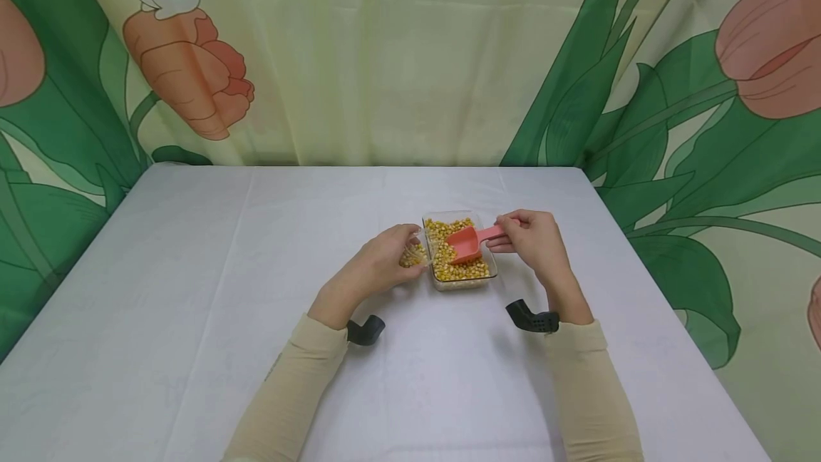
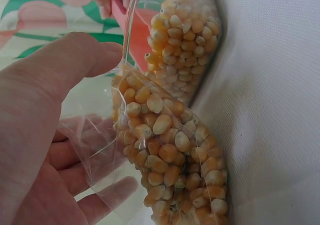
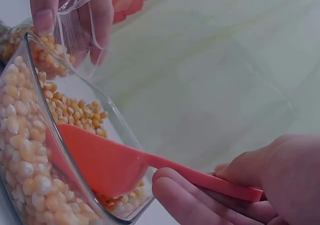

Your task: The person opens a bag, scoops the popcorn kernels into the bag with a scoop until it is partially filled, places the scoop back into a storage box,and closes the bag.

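A rectangular glass container (image 1: 465,281) holds yellow corn kernels (image 1: 442,244). My right hand (image 1: 529,237) pinches the handle of a coral-red scoop (image 3: 105,160) between thumb and fingers. The scoop's bowl sits inside the container, its front edge down among the kernels. At the container's left side my left hand (image 1: 385,259) holds a clear plastic zip bag (image 2: 170,155) by its upper part, thumb on one side and fingers on the other. Corn kernels fill the lower part of the bag. The bag's mouth is right at the container's rim.
The container stands on a table with a white cloth (image 1: 160,305). A curtain (image 1: 385,55) printed with tulips, leaves and a carrot hangs behind the far edge. Black wrist-camera mounts (image 1: 532,317) sit at both cuffs.
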The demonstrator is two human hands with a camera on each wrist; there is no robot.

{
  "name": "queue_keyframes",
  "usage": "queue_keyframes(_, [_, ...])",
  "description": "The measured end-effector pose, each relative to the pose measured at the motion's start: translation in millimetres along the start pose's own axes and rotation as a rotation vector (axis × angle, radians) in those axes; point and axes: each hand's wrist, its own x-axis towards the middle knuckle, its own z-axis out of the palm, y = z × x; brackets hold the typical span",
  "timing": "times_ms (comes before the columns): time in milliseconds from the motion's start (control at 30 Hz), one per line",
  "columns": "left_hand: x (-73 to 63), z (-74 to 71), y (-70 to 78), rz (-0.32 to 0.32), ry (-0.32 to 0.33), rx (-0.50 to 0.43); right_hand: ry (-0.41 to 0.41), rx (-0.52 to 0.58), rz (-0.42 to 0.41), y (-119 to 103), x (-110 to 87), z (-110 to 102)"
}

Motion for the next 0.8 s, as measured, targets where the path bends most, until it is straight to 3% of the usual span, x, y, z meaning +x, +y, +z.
queue_keyframes(333, [0.0, -0.2, -0.2, -0.005, -0.009, -0.009, -0.049, 0.068, 0.007, 7.1, 3.2, 1.5])
queue_keyframes(800, [-0.1, 0.0, 1.3, -0.012, -0.01, -0.008, -0.031, 0.134, 0.022, 11.8, 6.9, 6.1])
